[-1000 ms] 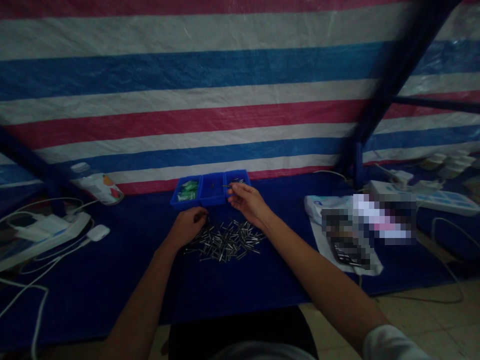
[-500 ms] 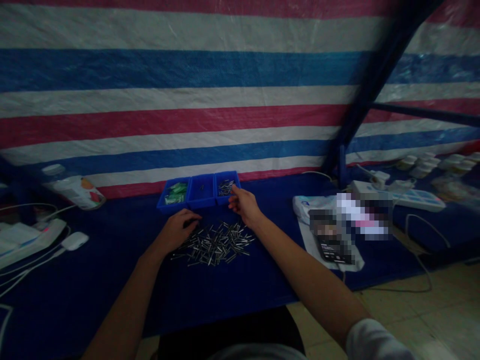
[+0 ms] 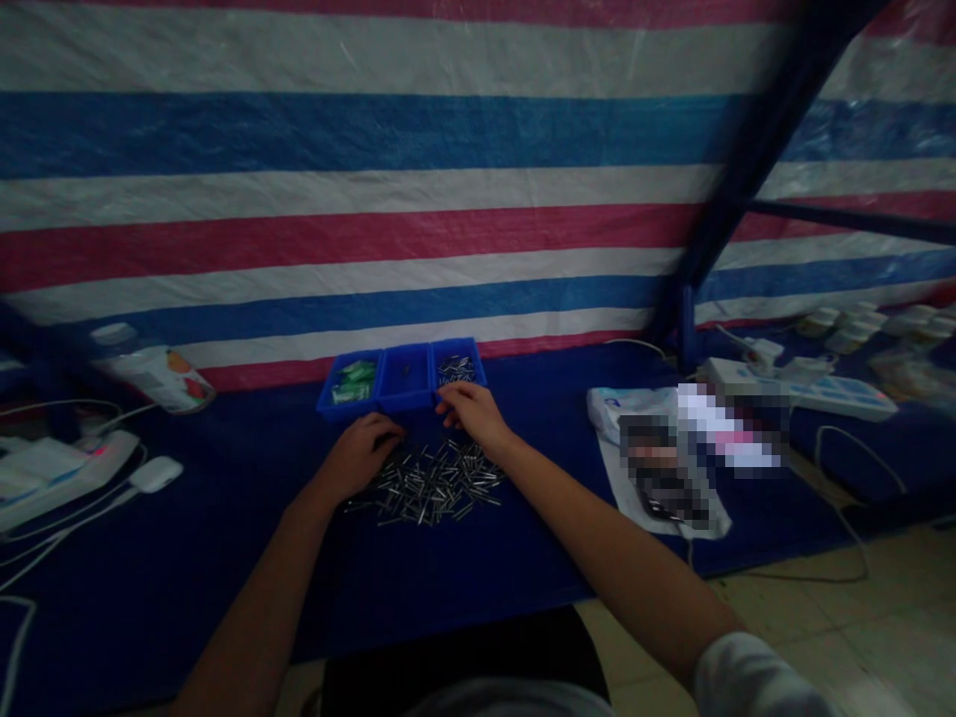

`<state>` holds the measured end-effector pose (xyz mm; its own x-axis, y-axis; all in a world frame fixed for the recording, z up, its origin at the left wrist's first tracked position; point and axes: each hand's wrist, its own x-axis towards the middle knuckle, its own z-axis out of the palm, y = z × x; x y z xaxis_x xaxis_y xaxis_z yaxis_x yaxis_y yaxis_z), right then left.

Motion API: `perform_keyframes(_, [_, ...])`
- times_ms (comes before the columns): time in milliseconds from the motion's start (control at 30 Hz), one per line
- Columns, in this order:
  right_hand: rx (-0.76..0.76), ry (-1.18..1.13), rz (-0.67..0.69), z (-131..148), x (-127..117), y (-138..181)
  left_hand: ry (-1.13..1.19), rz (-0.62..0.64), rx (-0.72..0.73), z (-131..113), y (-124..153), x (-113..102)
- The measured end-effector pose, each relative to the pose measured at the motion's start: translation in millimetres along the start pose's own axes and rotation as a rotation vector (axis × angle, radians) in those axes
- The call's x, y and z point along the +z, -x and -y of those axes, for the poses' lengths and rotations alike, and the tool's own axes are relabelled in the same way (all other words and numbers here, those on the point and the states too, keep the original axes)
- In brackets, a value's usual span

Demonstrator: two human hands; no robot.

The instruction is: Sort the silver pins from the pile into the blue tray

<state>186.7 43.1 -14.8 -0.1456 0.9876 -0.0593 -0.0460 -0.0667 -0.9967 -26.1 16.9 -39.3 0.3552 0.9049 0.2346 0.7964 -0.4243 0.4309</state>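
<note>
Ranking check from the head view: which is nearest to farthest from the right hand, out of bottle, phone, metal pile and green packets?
1. Metal pile: just on the near side of the right hand.
2. Green packets: left, in the tray's left compartment.
3. Phone: off to the right.
4. Bottle: far left.

Blue table (image 3: 433,588): loose metal pins (image 3: 437,490), trays (image 3: 407,402), bottle (image 3: 170,380).

slim silvery pins (image 3: 435,488) lie crisscrossed in a loose heap on the blue table (image 3: 433,578).
</note>
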Motion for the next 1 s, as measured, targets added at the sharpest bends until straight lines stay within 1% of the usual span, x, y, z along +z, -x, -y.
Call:
perform_keyframes(67, [-0.038, 0.041, 0.009, -1.2, 0.1, -0.8, -0.001, 0.0, -0.002, -1.0, -0.2, -0.4])
perform_keyframes(133, [-0.113, 0.115, 0.02, -3.5, 0.4, 0.0, 0.003, -0.008, -0.008, -2.2, -0.3, -0.6])
perform_keyframes(233, [-0.31, 0.328, 0.044, -7.6, 2.1, 5.7, 0.029, -0.045, -0.044, -6.3, -0.5, -1.9])
perform_keyframes(333, [-0.513, 0.57, 0.117, -10.7, 5.6, 13.7, 0.118, -0.098, -0.107, -13.6, -0.9, -4.9])
perform_keyframes(433, [-0.615, 0.71, 0.153, -13.0, 8.6, 17.5, 0.231, -0.164, -0.154, -21.8, -1.3, -7.7])
perform_keyframes(567, [-0.599, 0.73, 0.146, -15.3, 8.8, 15.9, 0.306, -0.208, -0.189, -28.6, -1.2, -9.0])
perform_keyframes(733, [-0.495, 0.728, 0.108, -13.7, 7.9, 14.7, 0.313, -0.267, -0.191, -27.5, -0.1, -7.8])
perform_keyframes(867, [-0.421, 0.594, 0.079, -9.9, 9.5, 13.5, 0.319, -0.263, -0.169, -26.9, 0.5, -6.8])
perform_keyframes(1000, [-0.387, 0.417, 0.059, -6.9, 9.4, 9.5, 0.305, -0.268, -0.159, -29.6, 1.0, -7.2])
